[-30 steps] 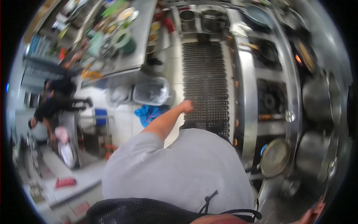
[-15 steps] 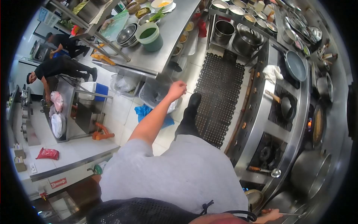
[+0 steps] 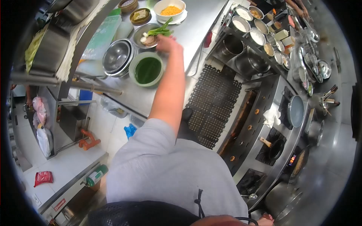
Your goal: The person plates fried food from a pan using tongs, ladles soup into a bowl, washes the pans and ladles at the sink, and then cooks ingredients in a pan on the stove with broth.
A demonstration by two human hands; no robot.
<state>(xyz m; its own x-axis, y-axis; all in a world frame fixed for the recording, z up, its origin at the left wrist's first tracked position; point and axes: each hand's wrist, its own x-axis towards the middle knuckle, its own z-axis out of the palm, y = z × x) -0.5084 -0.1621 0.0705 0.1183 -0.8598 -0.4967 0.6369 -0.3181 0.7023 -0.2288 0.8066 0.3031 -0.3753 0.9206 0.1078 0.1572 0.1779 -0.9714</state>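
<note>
My left hand (image 3: 164,44) reaches over the steel counter to the right rim of a small metal bowl (image 3: 136,37). Its fingers look curled at that rim, partly hidden behind the hand. Green leafy stalks, white pieces and brownish slices lie in the bowl. Just below it stands a pale tub of dark green liquid (image 3: 148,71), beside a stack of metal bowls (image 3: 117,56). My right hand (image 3: 266,220) is at the bottom edge near a large pot (image 3: 283,201). It is cut off, fingers curled; what they hold cannot be made out.
A white bowl of orange shreds (image 3: 170,10) stands at the counter's back. To the right runs a stove (image 3: 247,158) with a pan (image 3: 296,111), a small wok (image 3: 276,149) and a flame. A perforated black mat (image 3: 213,105) covers the floor. Several ingredient containers (image 3: 257,37) line a shelf.
My left hand has moved from over the floor up to the metal bowl on the counter. The view has shifted closer to the counter. My right hand is now more cut off.
</note>
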